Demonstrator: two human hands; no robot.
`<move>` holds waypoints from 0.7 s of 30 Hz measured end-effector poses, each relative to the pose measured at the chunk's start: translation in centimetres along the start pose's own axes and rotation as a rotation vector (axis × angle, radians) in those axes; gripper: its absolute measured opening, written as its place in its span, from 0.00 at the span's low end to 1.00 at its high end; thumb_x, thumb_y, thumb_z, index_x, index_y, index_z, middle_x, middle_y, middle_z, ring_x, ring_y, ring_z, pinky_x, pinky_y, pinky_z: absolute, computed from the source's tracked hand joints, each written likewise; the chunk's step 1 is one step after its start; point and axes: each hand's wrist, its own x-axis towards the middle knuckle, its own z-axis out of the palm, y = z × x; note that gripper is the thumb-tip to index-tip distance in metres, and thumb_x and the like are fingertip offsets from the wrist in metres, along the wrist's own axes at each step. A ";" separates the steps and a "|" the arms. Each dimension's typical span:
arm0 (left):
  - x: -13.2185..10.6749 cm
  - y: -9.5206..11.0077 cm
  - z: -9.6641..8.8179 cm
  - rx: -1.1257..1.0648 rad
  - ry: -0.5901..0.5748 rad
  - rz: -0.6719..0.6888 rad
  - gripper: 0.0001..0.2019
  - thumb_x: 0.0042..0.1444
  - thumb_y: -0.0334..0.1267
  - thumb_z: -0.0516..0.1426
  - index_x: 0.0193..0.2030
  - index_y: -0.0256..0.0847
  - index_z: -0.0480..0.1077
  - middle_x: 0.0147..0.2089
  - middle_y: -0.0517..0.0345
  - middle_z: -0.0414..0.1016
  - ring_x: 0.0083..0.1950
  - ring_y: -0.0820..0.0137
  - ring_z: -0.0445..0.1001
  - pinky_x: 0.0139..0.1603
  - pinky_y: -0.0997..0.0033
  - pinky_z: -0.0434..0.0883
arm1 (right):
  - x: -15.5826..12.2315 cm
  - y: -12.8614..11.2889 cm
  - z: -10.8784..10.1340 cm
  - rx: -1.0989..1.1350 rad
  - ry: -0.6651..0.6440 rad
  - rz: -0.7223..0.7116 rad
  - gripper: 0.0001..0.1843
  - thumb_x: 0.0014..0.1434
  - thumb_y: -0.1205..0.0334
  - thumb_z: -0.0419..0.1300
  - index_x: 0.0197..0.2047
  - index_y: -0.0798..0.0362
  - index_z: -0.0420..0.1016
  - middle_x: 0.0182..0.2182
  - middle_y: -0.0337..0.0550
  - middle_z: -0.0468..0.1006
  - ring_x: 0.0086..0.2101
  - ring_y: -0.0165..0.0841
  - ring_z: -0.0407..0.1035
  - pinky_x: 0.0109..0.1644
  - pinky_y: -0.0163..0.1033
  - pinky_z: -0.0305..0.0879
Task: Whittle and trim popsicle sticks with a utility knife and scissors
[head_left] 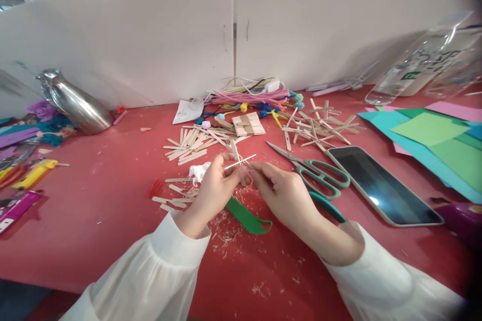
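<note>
Over the middle of the red table, my left hand [214, 188] pinches thin wooden craft sticks [240, 161] that cross each other. My right hand [284, 193] is closed on the sticks' other side, its thumb and fingertips pressed together near the crossing. How the sticks join is hidden by the fingers. Beneath my hands lies a green strip with a toothed edge and a loop [248, 216], among wood shavings [226, 241]. Just right of my right hand rest scissors with green handles [324, 176]. Crumpled white tissue [199, 173] lies beside my left hand.
Loose craft sticks [192, 143] lie in piles behind my hands, with pipe cleaners [250, 96] against the white partition [150, 35]. On the right are a phone [384, 183], coloured paper [425, 130] and a plastic bottle [410, 67]. A steel jug [77, 103] and yellow cutter [35, 173] occupy the left.
</note>
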 end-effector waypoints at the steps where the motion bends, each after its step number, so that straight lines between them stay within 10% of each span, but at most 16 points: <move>1: 0.0 -0.1 0.1 -0.047 0.024 -0.006 0.11 0.54 0.43 0.56 0.35 0.40 0.59 0.26 0.61 0.69 0.29 0.72 0.71 0.33 0.72 0.68 | 0.0 0.0 0.0 0.008 0.004 0.008 0.12 0.58 0.62 0.48 0.36 0.53 0.72 0.21 0.40 0.76 0.19 0.29 0.69 0.24 0.31 0.61; 21: 0.0 0.4 -0.8 0.304 0.035 0.121 0.06 0.52 0.40 0.57 0.33 0.40 0.69 0.26 0.63 0.66 0.25 0.76 0.62 0.26 0.76 0.61 | 0.3 -0.2 -0.6 0.132 -0.027 0.158 0.14 0.57 0.57 0.50 0.36 0.53 0.74 0.17 0.35 0.69 0.18 0.27 0.64 0.23 0.31 0.60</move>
